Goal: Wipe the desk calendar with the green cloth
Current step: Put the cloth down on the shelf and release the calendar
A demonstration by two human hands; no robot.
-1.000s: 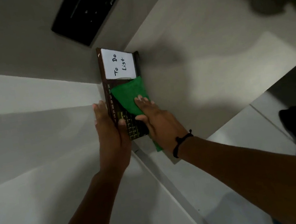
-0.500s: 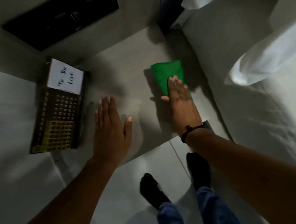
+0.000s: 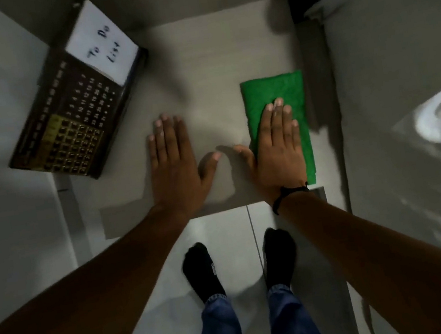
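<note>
The dark desk calendar (image 3: 72, 112), with a white "To Do List" note at its top, lies at the table's left side, and neither hand touches it. The folded green cloth (image 3: 279, 91) lies flat on the right side of the small grey table (image 3: 196, 55). My right hand (image 3: 276, 143) rests palm down on the cloth, fingers straight and together. My left hand (image 3: 175, 162) lies flat on the bare tabletop between calendar and cloth, holding nothing.
A bed with white sheets (image 3: 411, 136) runs along the right of the table. White bedding (image 3: 2, 201) also lies to the left. My two feet in black socks (image 3: 201, 271) stand on the tiled floor below the table's front edge.
A second ago my left hand held the calendar while my right wiped it with the cloth. Now the calendar lies free at the left and both hands rest flat on the table, the right on the cloth.
</note>
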